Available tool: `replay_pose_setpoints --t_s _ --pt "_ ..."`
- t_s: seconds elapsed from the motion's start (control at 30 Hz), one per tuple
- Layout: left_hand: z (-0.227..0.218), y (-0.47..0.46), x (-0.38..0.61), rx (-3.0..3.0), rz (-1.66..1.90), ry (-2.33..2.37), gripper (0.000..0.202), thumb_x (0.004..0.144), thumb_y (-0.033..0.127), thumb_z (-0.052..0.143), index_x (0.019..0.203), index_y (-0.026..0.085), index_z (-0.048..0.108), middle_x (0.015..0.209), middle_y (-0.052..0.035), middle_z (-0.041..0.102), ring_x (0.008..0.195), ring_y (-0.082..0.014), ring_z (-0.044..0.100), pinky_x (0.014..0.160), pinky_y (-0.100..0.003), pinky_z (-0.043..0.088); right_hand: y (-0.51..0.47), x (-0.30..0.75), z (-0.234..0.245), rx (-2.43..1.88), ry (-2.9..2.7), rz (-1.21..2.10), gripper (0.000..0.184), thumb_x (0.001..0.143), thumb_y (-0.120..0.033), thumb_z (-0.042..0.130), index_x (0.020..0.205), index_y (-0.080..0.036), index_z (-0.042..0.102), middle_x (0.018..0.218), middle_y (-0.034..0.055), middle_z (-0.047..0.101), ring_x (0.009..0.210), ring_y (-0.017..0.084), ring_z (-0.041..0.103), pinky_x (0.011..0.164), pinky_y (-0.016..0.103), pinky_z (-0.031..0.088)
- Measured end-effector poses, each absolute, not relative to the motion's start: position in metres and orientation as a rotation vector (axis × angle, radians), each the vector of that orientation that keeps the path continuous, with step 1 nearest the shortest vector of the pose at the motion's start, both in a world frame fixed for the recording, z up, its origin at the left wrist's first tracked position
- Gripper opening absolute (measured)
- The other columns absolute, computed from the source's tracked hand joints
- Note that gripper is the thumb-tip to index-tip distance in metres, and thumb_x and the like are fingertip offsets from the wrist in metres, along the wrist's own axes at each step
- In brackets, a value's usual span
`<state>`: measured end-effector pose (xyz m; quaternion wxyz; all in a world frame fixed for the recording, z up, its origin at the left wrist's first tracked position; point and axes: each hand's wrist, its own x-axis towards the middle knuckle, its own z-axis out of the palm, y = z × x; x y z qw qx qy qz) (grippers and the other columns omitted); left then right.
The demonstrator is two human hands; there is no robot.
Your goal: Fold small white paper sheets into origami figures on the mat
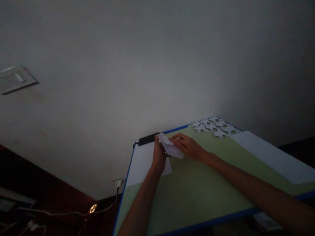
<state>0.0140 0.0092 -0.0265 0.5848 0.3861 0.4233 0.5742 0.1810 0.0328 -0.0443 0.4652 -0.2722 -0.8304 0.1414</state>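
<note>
A partly folded sheet of white paper [174, 151] is held up just over the green table top [197, 190]. My left hand [159, 154] grips its left edge, thumb upward. From the right, my right hand [188, 146] pinches the upper edge of the same paper. Below and behind the left hand lies a flat white sheet [142, 165]. Several folded white paper pieces with pointed, star-like outlines [213, 126] sit at the far right corner of the table.
Long white paper [273, 157] lies along the table's right side. A black flat object [148, 139] rests at the back left edge, against the wall [157, 65]. A white plug [119, 183] with a cable is in the wall at lower left, near a wall switch [17, 79] higher up.
</note>
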Motion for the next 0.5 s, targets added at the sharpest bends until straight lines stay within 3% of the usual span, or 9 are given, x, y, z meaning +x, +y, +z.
replay_pose_setpoints --t_s 0.23,0.4,0.5 --pt "-0.023 0.006 0.019 0.953 1.406 0.814 0.043 0.067 0.041 0.084 0.098 0.016 0.067 0.089 -0.0056 0.07 0.075 -0.0153 0.063 0.066 -0.026 0.046 0.042 0.182 -0.042 -0.752 -1.745 0.437 0.029 0.092 -0.032 0.065 0.118 -0.022 0.071 0.113 0.0096 0.068 0.107 0.024 0.064 0.099 0.043 0.051" --pt "-0.023 0.004 0.019 1.019 1.436 0.743 0.054 0.061 0.025 0.09 0.11 0.015 0.069 0.099 -0.0102 0.075 0.084 -0.0181 0.069 0.084 -0.033 0.049 0.044 0.182 -0.041 -0.846 -1.492 0.788 0.048 0.085 -0.04 0.068 0.129 -0.021 0.061 0.109 0.0088 0.065 0.085 0.021 0.066 0.072 0.036 0.056" --pt "-0.026 0.006 0.018 1.118 1.45 0.749 0.05 0.063 0.025 0.09 0.108 0.014 0.072 0.095 -0.0106 0.076 0.085 -0.0191 0.07 0.089 -0.035 0.049 0.043 0.181 -0.037 -0.841 -1.418 0.917 0.048 0.081 -0.043 0.07 0.123 -0.021 0.063 0.103 0.0064 0.063 0.08 0.019 0.066 0.063 0.03 0.053"
